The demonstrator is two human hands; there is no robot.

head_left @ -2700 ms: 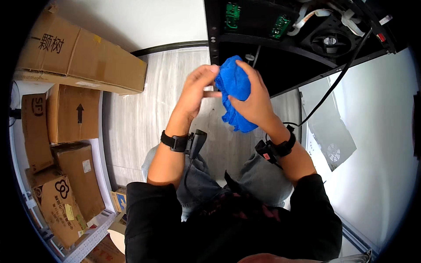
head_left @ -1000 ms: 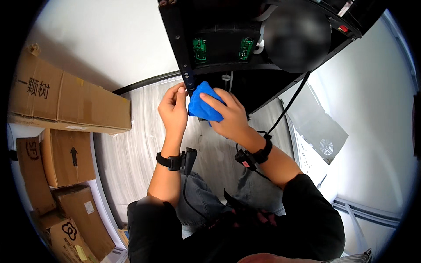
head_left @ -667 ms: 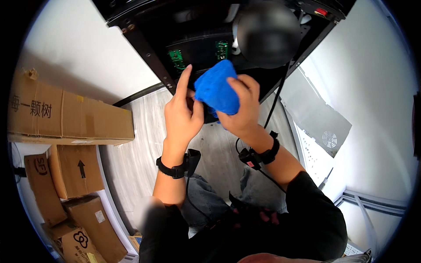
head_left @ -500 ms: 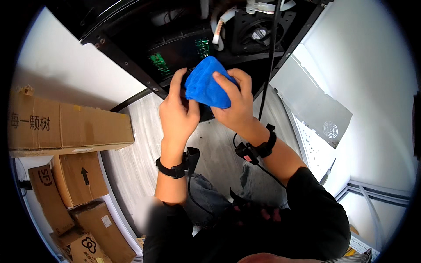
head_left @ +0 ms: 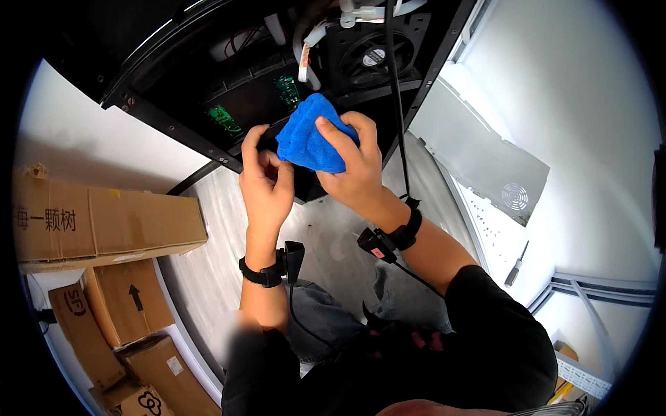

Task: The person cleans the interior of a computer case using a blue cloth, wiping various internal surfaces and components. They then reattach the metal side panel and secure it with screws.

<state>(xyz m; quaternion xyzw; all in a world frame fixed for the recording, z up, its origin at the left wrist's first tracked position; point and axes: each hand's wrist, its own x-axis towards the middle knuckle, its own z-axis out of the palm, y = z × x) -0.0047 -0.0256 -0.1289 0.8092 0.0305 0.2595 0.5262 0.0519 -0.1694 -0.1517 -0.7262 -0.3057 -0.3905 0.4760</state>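
Note:
My right hand (head_left: 359,152) grips a folded blue cloth (head_left: 311,135) in front of the open black cabinet, just below two green circuit boards (head_left: 223,119). To its left, my left hand (head_left: 266,180) has the index finger raised and the other fingers curled with the thumb at the cabinet's lower edge, beside the cloth's corner; what they grip, if anything, is hidden. A fan (head_left: 374,57) and white cable connectors (head_left: 356,15) sit inside the cabinet above the cloth. A black cable (head_left: 394,90) hangs down past my right hand.
Cardboard boxes (head_left: 146,220) are stacked along the left. A gray metal panel (head_left: 485,159) with a round vent leans at the right, with a screwdriver (head_left: 515,267) below it. Metal rails (head_left: 590,290) lie at the lower right. My legs are under me on the gray floor (head_left: 208,277).
The cloth, looser earlier, is now bunched in my right hand and has moved into the cabinet's opening. My left hand has shifted to the cabinet's edge, and the view has swung, showing more cabinet.

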